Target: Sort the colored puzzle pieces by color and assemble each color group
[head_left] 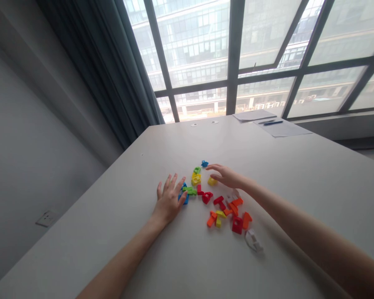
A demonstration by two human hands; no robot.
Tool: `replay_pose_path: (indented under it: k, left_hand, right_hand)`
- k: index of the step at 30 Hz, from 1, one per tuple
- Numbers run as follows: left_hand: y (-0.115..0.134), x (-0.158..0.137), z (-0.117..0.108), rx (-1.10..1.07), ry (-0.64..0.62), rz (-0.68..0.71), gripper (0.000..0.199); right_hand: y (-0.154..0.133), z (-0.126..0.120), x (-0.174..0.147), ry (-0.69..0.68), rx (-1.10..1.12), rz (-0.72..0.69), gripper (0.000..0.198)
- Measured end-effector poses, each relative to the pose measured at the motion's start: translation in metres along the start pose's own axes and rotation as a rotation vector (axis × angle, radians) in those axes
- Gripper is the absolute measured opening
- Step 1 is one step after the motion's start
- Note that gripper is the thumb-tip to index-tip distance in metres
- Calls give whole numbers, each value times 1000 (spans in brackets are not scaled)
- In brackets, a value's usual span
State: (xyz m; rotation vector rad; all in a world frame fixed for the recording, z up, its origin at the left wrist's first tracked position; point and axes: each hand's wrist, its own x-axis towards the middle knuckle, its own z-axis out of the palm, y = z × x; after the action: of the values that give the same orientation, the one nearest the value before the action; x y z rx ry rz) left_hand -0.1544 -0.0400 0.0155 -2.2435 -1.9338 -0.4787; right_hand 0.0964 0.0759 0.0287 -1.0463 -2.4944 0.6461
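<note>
My left hand (170, 201) lies with fingers spread at the left side of a loose group of small coloured plastic pieces. Its thumb and forefinger are around blue pieces (183, 198), partly hidden by the hand, and beside a green piece (190, 190). My right hand (224, 175) reaches in from the right with its fingers apart. Under its fingers is a yellow piece (212, 181), and its fingertips are close to a blue piece (205, 163); whether they touch is unclear. Between the hands lie another green piece (197, 170) and a yellow one (196, 179).
Nearer to me are red pieces (207, 197), orange pieces (247, 220) and a white piece (253, 241) on the white table (137, 257). Papers (286, 129) with pens (272, 123) lie at the far right edge. A dark curtain (112, 74) hangs at the left.
</note>
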Motion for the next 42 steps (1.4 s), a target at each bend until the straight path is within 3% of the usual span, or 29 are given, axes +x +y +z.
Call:
replay_pose_path:
  k: [3,8,16,20,24,27,31,35,38,42]
  left_hand:
    - [-11,6,13,-34,119,-175,53]
    - [-26,26,29,-361,51,-226,54]
    - [-17,69,35,-539,-34,-257,51]
    - [5,78,29,-653,-98,-169,49]
    - [24,66,15,-694,-194,-20,45]
    - [36,47,6,-549,-272,164,47]
    - [50,20,-5,-299,-259,263,42]
    - [52,1,-14,-221,-249,363,35]
    - [48,-7,-17,-226,-201,421,33]
    - [45,-15,-16,-280,-89,399,24]
  right_hand:
    - [2,4,20,40,-22,55,48]
    - [2,16,41,59,-10,148,47]
    - [-26,8,8,-17,94,34,21]
    - [-34,-3,-27,-82,144,-26,25]
    - [-35,-15,-77,10,135,22,39]
    - [-40,-19,-117,-38,43,123,50]
    - [-48,-9,-149,-120,-109,69,50]
    - [-37,6,-144,-40,-189,83,45]
    - [-24,14,-122,30,-173,98,43]
    - [-19,21,-85,74,-124,90,42]
